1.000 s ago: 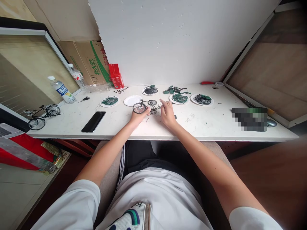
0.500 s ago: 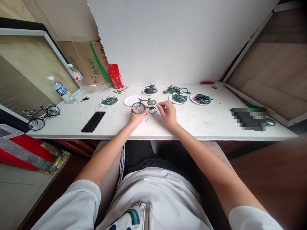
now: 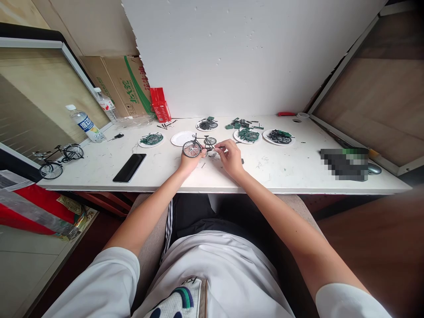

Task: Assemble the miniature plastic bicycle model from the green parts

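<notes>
A small black model bicycle (image 3: 198, 145) stands upright on the white table (image 3: 285, 170), in the middle. My left hand (image 3: 190, 161) grips it from below, near its spoked wheel. My right hand (image 3: 231, 158) is at the bicycle's other end, fingers pinched together by the second wheel; I cannot make out what they pinch. An empty white paper plate (image 3: 180, 138) lies just behind the bicycle. Several more plates (image 3: 247, 136) with green and black bicycle parts lie in a row beyond both hands.
A black phone (image 3: 129, 167) lies left of my hands. A finished model bicycle (image 3: 58, 160) stands at the far left edge, with water bottles (image 3: 85, 123), a cardboard box (image 3: 124, 84) and a red box (image 3: 160, 104) behind. A blurred dark object (image 3: 344, 164) sits at the right.
My right hand, open with a finger raised beside the bicycle, has moved left and closed into a pinch at its second wheel. The left hand keeps its hold.
</notes>
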Demonstrator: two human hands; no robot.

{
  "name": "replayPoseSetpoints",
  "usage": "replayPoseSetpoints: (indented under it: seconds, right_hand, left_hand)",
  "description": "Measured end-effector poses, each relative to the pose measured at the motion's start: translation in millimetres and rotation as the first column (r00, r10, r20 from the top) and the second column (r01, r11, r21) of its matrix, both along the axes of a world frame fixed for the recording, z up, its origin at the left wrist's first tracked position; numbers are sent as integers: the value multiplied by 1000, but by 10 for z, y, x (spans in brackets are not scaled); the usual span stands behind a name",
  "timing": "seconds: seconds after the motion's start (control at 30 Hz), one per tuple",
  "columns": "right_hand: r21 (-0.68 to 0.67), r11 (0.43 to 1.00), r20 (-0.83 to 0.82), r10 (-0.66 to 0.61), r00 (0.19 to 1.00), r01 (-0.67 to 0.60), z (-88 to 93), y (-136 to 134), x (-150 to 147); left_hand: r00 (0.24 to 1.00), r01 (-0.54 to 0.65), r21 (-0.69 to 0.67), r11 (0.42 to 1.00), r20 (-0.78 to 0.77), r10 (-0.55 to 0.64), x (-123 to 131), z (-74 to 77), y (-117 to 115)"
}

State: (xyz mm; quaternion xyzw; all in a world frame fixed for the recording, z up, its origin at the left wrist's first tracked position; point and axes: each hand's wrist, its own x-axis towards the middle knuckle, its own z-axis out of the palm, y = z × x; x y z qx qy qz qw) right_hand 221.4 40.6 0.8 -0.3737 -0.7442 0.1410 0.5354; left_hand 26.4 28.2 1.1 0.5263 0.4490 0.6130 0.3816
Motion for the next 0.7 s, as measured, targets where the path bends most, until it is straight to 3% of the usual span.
replayPoseSetpoints:
  seconds: [0.27,0.5,0.7]
  right_hand:
    - [20,1000,5,-4,1000,4,-2,-6,0]
    - [-170,985,71,1,997,11,12,-17,11]
    - [-192,978,148,-57,987,85,23,-32,17]
  left_hand:
    - [1000,-11,-9,1000,-27,11,12,31,-13]
    - [997,-53,13,999,-48,54,36,77,-49]
    - [995,-62,45,997,-80,65,20,36,-31]
